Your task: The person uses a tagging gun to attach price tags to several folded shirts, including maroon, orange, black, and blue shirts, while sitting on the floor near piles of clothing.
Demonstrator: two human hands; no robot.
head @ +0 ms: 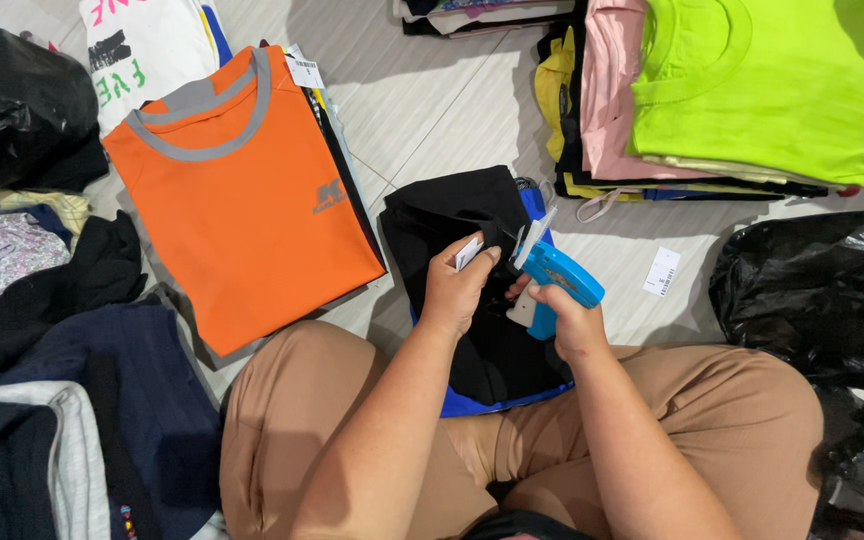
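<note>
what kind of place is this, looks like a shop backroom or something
Probably the floor of a clothing stockroom or a reseller's home workspace. Folded T-shirts sit in stacks on the tiled floor, such as the orange shirt; the right hand holds a blue tagging gun, and a loose paper tag lies nearby.

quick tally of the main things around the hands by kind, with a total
tagging gun, blue, in the right hand: 1
white paper tags (one at the left hand, one on the floor, one on the orange shirt): 3
black plastic bags: 2
black garment on the lap: 1
total: 7
</note>
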